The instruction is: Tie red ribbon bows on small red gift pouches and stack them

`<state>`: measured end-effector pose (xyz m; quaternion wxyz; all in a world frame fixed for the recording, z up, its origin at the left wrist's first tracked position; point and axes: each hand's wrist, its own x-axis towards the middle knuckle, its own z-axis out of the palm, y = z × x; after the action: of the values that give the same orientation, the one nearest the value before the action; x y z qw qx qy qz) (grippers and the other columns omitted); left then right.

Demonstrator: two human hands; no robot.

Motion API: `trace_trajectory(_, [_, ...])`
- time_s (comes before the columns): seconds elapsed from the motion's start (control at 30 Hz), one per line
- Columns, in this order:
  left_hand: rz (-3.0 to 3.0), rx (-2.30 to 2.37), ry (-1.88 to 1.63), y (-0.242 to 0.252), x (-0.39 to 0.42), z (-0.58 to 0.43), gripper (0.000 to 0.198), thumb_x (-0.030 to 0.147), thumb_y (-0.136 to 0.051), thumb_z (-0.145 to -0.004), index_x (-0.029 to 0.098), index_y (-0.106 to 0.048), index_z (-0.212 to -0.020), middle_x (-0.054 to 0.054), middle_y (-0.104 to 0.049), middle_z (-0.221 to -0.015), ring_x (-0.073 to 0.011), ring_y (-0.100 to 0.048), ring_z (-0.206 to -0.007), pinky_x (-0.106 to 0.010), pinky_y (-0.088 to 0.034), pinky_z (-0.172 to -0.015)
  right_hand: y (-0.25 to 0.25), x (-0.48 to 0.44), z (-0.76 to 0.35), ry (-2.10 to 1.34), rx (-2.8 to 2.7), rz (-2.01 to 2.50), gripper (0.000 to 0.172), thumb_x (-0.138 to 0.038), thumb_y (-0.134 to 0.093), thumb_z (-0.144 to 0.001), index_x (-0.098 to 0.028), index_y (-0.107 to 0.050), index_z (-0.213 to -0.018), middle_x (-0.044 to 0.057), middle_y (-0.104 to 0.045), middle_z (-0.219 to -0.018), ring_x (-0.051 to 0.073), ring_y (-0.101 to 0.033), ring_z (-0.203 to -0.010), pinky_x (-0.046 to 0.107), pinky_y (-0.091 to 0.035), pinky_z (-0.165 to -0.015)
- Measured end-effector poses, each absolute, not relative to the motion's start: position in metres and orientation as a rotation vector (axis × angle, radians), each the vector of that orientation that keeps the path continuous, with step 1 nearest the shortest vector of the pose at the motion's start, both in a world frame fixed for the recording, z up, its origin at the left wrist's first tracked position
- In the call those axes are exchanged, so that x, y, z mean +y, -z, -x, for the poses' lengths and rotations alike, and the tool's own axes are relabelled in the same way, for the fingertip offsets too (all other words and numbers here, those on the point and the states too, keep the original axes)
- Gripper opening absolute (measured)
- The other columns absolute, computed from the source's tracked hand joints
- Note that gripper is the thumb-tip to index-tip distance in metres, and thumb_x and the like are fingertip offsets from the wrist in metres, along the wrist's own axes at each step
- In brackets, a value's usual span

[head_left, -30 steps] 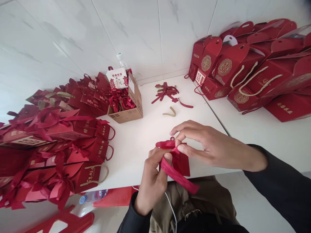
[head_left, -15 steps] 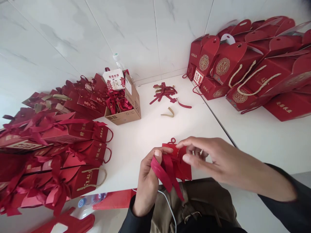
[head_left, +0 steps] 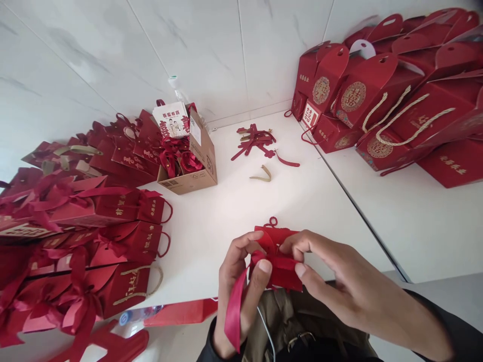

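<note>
A small red gift box (head_left: 278, 240) with a tiny loop on top sits at the near edge of the white table (head_left: 234, 211), held between both hands. My left hand (head_left: 239, 281) pinches a red ribbon (head_left: 234, 306) against the box's front; the ribbon's loose end hangs down past my palm. My right hand (head_left: 339, 281) grips the box from the right, thumb and fingers closed on the ribbon's other part across the front.
Finished red boxes with ribbon bows (head_left: 75, 241) pile up on the left. An open cardboard carton (head_left: 188, 171) holds ribbons and a printed card. Loose red ribbons (head_left: 256, 141) and a gold strip (head_left: 262, 175) lie mid-table. Larger red rope-handled boxes (head_left: 388, 100) fill the right table.
The ribbon went from a slanted strip under the box to being drawn across its front. My right hand closed in on the box, and the loose end now hangs past my left palm.
</note>
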<state>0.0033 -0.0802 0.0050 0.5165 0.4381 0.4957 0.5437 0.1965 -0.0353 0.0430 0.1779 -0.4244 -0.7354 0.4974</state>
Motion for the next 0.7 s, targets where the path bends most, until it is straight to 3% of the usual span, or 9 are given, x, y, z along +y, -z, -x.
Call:
trace_trajectory(0.13, [-1.164,1.314,-1.244,-0.006,-0.082,-0.005,0.019,0.03,-0.062,-0.099,0.03,-0.069,-0.117,-0.001,-0.066,-0.095,-0.0115,-0.061,-0.079,-0.021,-0.049,-0.069,-0.034,-0.043,-0.202,-1.398,-2.011,1.131,0.01,-0.034,-0.044,-0.104,-0.028,-0.051,-0.101,0.004,-0.067,-0.104,0.015,-0.064,-0.07,0.021,-0.042,-0.039])
trace_trajectory(0.27, [-1.322,1.451,-1.178,-0.008,-0.079,-0.001,0.015,0.031,-0.061,-0.1,0.029,-0.072,-0.11,-0.001,-0.067,-0.095,-0.0138,-0.062,-0.082,-0.024,-0.048,-0.071,-0.02,-0.054,-0.2,-1.138,-2.143,1.129,0.004,-0.031,-0.055,-0.1,-0.029,-0.054,-0.096,0.004,-0.065,-0.117,0.022,-0.069,-0.106,0.029,-0.062,-0.073])
trace_trajectory(0.33, [-1.379,1.522,-1.109,-0.01,-0.076,0.0,0.015,0.032,-0.059,-0.101,0.028,-0.073,-0.103,-0.001,-0.066,-0.088,-0.0135,-0.06,-0.079,-0.025,-0.046,-0.071,-0.013,-0.059,-0.196,-1.007,-2.181,1.124,0.009,-0.026,-0.061,-0.097,-0.029,-0.053,-0.098,0.005,-0.063,-0.121,0.022,-0.069,-0.107,0.035,-0.062,-0.085])
trace_trajectory(0.53, [-1.172,1.43,-1.096,-0.013,-0.068,-0.003,0.03,0.043,-0.051,-0.104,0.022,-0.069,-0.092,0.0,-0.063,-0.078,-0.0105,-0.051,-0.065,-0.021,-0.041,-0.058,0.003,-0.05,-0.188,-0.833,-2.206,1.024,0.02,-0.009,-0.053,-0.096,-0.027,-0.05,-0.104,0.007,-0.061,-0.127,0.022,-0.067,-0.116,0.035,-0.06,-0.093])
trace_trajectory(0.7, [-1.153,1.371,-1.08,-0.018,-0.062,-0.002,0.025,0.043,-0.058,-0.101,0.022,-0.068,-0.109,-0.003,-0.069,-0.087,-0.0128,-0.059,-0.072,-0.022,-0.049,-0.063,-0.004,-0.03,-0.193,-0.833,-2.2,1.004,0.022,-0.009,-0.058,-0.092,-0.027,-0.057,-0.105,0.007,-0.057,-0.133,0.021,-0.063,-0.122,0.034,-0.059,-0.095])
